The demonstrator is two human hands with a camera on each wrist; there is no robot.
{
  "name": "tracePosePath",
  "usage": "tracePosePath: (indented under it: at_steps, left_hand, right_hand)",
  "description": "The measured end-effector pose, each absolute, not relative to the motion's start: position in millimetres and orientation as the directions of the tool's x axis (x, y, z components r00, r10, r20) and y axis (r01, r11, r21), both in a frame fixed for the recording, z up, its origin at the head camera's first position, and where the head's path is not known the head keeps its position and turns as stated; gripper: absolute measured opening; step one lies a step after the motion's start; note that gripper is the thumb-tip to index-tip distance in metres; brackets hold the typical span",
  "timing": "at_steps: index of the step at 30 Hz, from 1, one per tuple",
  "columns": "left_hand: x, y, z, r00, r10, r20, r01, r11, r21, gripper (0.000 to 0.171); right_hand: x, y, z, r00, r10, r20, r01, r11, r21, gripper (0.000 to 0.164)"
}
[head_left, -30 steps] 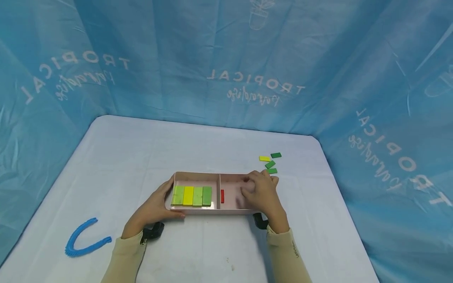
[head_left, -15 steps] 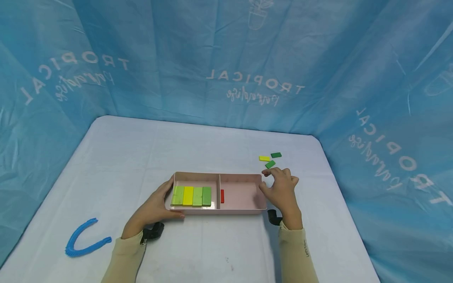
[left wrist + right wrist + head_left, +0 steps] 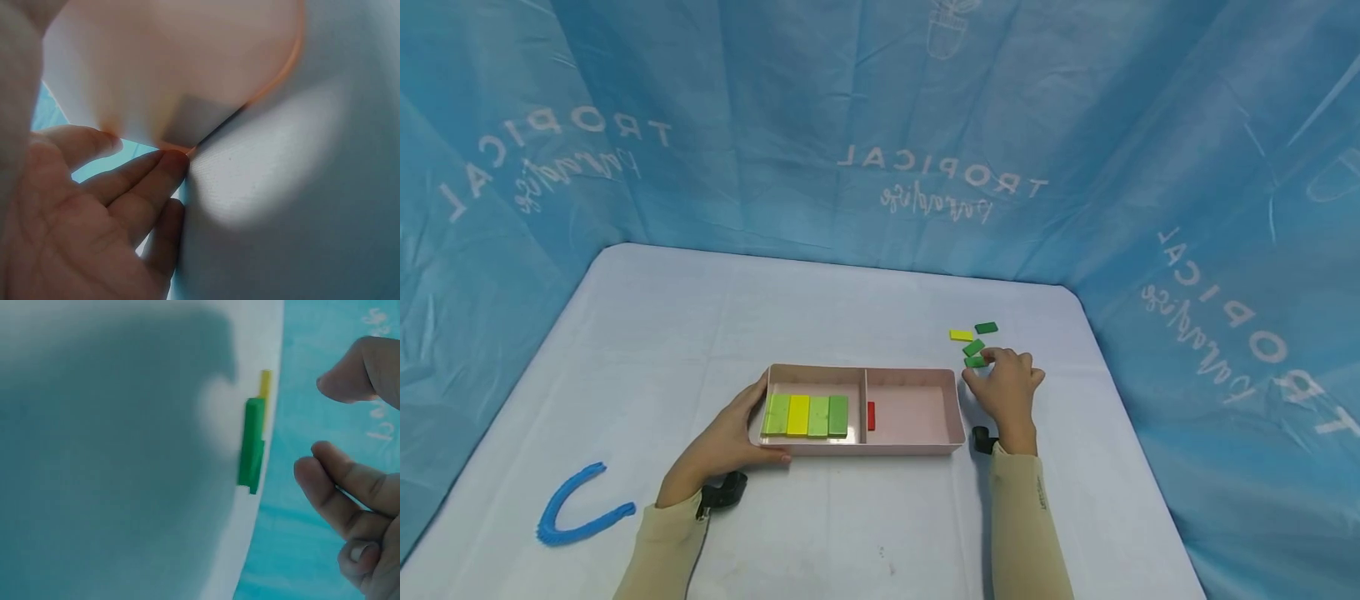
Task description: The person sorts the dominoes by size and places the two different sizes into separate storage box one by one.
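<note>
A pink two-compartment box (image 3: 917, 448) sits on the white table. Its left end is gripped by my left hand (image 3: 727, 432), thumb along the front wall and fingers at the far corner. In the left wrist view that hand's fingertips (image 3: 172, 164) lie against the box wall (image 3: 187, 69). Green and yellow tiles (image 3: 817, 417) line up in the left compartment; one red tile (image 3: 871, 416) stands by the divider on the right. My right hand (image 3: 1009, 396) hovers beside a green tile (image 3: 975, 362), thumb and fingers apart with nothing between them in the right wrist view.
Beyond the right hand lie another green tile (image 3: 973, 347), a yellow tile (image 3: 961, 335) and a dark green tile (image 3: 986, 327). A blue ribbed tube (image 3: 561, 533), bent in a curve, rests at the table's left. Blue printed curtains (image 3: 790, 167) surround the table (image 3: 737, 308).
My right hand has moved out of the box's right compartment to the right and away from me, towards the loose tiles. The left hand keeps its grip on the box.
</note>
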State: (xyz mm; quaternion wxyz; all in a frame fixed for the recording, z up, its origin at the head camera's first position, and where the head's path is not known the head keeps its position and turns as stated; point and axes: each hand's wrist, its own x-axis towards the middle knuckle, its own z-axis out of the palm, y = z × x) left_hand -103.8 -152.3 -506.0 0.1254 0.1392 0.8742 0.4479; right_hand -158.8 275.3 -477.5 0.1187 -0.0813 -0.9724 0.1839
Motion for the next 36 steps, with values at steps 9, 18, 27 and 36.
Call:
tracePosePath:
  at_steps: [9, 18, 27, 36]
  left_hand:
    - [-107, -153, -502, -0.929, 0.361, -0.082, 0.143, 0.553, 0.82, 0.137]
    - [-107, -154, -504, -0.926, 0.369, -0.076, 0.146, 0.537, 0.831, 0.138]
    - [-105, -153, -506, -0.927, 0.367, -0.078, 0.145, 0.54, 0.829, 0.138]
    - [-105, -153, -504, -0.928, 0.362, -0.089, 0.136, 0.549, 0.825, 0.139]
  right_hand:
    - [-182, 280, -485, -0.94, 0.283, 0.189, 0.2, 0.909, -0.366, 0.049]
    - [-186, 282, -489, -0.933, 0.357, 0.046, 0.323, 0.887, -0.331, 0.055]
    - [-188, 280, -490, -0.934, 0.356, 0.008, 0.334, 0.882, -0.331, 0.052]
    - [-182, 279, -488, -0.945, 0.314, 0.095, 0.253, 0.883, -0.394, 0.054]
